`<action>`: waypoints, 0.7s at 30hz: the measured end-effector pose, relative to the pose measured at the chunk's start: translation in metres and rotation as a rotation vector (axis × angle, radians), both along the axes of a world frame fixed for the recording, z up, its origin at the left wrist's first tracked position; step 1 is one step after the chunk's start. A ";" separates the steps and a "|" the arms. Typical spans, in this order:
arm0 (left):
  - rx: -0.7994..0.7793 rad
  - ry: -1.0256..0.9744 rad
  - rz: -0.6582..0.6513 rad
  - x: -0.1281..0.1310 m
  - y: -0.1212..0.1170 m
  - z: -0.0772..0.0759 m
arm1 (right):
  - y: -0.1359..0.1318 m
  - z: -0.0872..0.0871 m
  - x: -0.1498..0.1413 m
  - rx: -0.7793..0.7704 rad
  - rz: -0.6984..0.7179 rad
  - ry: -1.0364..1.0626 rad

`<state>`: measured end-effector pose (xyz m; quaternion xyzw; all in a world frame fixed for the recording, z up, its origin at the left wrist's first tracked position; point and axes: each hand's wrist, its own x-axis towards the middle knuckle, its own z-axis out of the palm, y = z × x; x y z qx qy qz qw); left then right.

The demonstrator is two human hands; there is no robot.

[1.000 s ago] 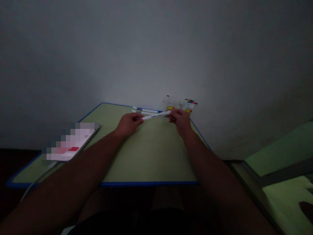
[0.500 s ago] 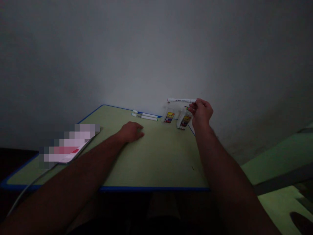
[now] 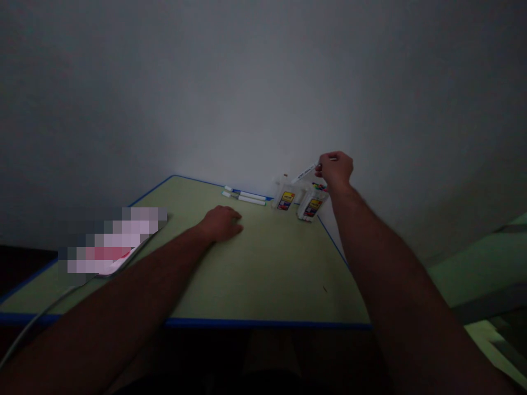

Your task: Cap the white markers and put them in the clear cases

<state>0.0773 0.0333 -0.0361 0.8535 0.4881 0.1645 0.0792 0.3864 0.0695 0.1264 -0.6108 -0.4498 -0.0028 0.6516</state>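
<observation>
A white marker pen (image 3: 306, 172) is pinched in my right hand (image 3: 336, 169), tilted so its lower end points down-left at the top of a clear plastic case (image 3: 285, 196). Below that hand stands a second clear case (image 3: 312, 204) with colourful marker ends showing at its top. Both cases carry a yellow and dark label. My left hand (image 3: 223, 224) rests on the table, fingers apart, holding nothing. Just beyond it, two white markers (image 3: 252, 201) lie side by side, their caps off at the left ends.
The pale green table (image 3: 263, 274) has a blue edge and stands against a grey wall (image 3: 230, 99). A partly blurred-out flat device (image 3: 119, 262) with a cable (image 3: 39, 315) lies at the left. Green furniture (image 3: 473, 274) stands at the right.
My right hand has risen slightly, and the marker has swung from level to slanting down toward the left case. My left hand has stayed in place.
</observation>
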 end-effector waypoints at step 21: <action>-0.007 0.140 0.015 0.001 -0.004 0.005 | 0.045 -0.030 -0.022 -0.611 -0.021 -0.697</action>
